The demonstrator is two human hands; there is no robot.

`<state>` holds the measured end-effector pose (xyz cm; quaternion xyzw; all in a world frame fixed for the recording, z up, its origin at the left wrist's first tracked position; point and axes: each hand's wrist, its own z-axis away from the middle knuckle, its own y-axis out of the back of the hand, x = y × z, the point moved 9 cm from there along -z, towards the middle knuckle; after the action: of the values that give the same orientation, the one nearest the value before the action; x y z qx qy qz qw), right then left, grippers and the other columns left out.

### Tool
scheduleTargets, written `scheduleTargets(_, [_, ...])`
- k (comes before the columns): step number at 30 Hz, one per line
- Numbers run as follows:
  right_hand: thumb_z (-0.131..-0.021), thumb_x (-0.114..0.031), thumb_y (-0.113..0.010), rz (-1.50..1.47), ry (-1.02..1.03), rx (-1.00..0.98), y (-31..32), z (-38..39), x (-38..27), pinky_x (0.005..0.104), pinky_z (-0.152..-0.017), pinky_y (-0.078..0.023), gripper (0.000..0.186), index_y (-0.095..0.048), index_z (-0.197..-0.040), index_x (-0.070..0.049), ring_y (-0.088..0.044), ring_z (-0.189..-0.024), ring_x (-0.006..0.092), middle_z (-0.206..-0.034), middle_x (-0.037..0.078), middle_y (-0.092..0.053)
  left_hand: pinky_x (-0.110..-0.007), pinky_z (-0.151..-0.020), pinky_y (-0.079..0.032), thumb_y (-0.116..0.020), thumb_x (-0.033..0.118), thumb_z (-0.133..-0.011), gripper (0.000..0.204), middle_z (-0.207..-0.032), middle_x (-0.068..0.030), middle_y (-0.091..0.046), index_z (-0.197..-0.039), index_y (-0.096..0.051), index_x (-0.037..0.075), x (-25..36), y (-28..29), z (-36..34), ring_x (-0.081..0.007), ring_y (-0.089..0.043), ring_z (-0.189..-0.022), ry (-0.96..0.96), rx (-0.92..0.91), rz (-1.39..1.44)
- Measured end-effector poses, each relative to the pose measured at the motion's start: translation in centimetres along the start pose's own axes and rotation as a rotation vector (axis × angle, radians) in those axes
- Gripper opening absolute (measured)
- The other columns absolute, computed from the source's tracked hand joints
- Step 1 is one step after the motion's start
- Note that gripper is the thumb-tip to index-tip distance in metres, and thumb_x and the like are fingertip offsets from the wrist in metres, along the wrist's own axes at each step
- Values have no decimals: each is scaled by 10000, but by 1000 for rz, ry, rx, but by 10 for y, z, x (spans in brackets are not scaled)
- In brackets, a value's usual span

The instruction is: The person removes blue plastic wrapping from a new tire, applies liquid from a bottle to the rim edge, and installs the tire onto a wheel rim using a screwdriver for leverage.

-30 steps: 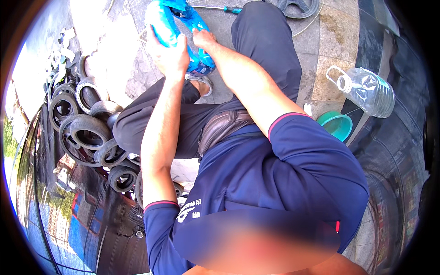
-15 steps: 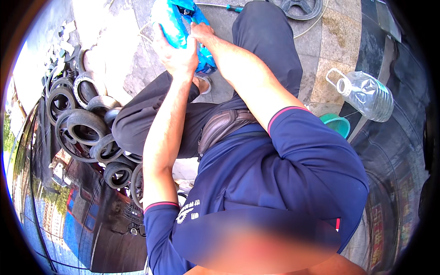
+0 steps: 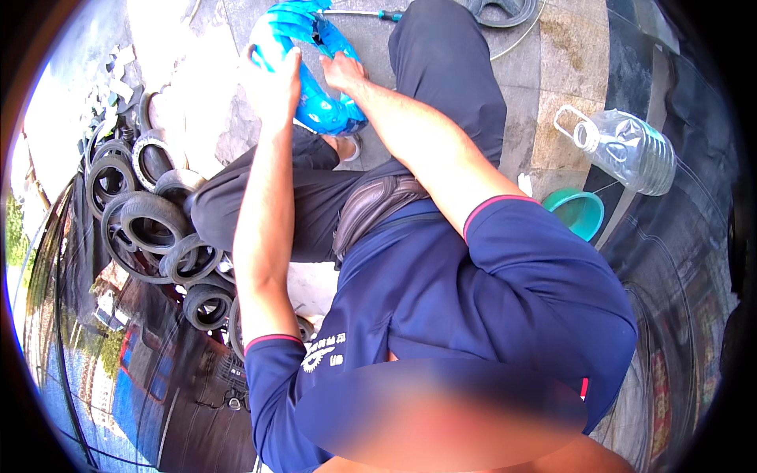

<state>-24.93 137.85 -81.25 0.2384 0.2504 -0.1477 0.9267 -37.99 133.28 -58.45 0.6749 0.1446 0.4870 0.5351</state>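
A ring-shaped thing wrapped in shiny blue plastic film (image 3: 322, 115) stands in front of my knees, its open middle showing. What lies under the wrapping is hidden. My left hand (image 3: 272, 83) grips its left side, the thumb on the near face and the other fingers mostly out of sight behind. On the opposite side, my right hand (image 3: 344, 73) is closed on the inner edge of the wrapping. Just beyond, a screwdriver-like tool with a blue-green handle (image 3: 388, 15) and a long metal shaft lies on the paving.
Old black tyres (image 3: 154, 221) are heaped on the left. Part of a dark wheel (image 3: 505, 12) lies beyond my right knee. To the right are a clear plastic jug (image 3: 631, 154) and a green basin (image 3: 579, 214) beside black sheeting (image 3: 694, 205).
The blue-wrapped ring has turned and opened to view, its middle now plain to see. My left hand has shifted left, away from my right hand, which sits slightly lower.
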Motion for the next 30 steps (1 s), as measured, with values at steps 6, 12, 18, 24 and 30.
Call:
scheduleTargets(6, [-1079, -421, -470, -814, -273, -193, -35, -18, 8, 443, -509, -525, 470, -667, -1047, 4, -655, -629, 265, -858, 174, -721, -483, -1077, -443, -796, 508, -815, 848, -1378, -281, -572, -1466, -480, 65, -12, -10, -17, -431, -572, -1274, 52, 15, 3])
scheduleTargets(12, [-1085, -317, -442, -1311, -309, -257, -56, -46, -22, 445, -513, -552, 379, -647, -1067, 0, -666, -609, 265, -784, 158, -693, -492, -1076, -445, -802, 498, -810, 842, -1392, -278, -564, -1463, -484, 71, -9, -11, -22, -430, -568, -1280, 61, 5, 15])
scheduleTargets(18, [-1028, -249, -491, -1183, -181, -293, -51, -5, -22, 416, -688, -589, 294, -689, -1062, -35, -693, -694, 298, -856, 167, -729, -490, -1072, -445, -806, 485, -812, 839, -1377, -270, -569, -1458, -481, 61, -9, -8, -15, -428, -564, -1279, 51, 31, 9])
scheduleTargets(24, [-898, -261, -590, 76, 21, 25, 16, -4, -16, 503, -968, -530, 508, -592, -1345, -19, -672, -1180, 377, -1165, 280, -708, -501, -1089, -412, -796, 402, -789, 829, -1356, -276, -519, -1430, -452, 6, -2, -10, -3, -435, -510, -1280, 49, 25, 62])
scheduleTargets(30, [-954, -114, -545, 612, 329, 65, 13, -9, -39, 460, -862, -587, 483, -510, -1419, 11, -737, -1024, 384, -1136, 178, -752, -504, -1105, -396, -797, 372, -787, 859, -1374, -287, -474, -1453, -407, -6, 13, -8, 16, -450, -483, -1291, 67, 27, 127])
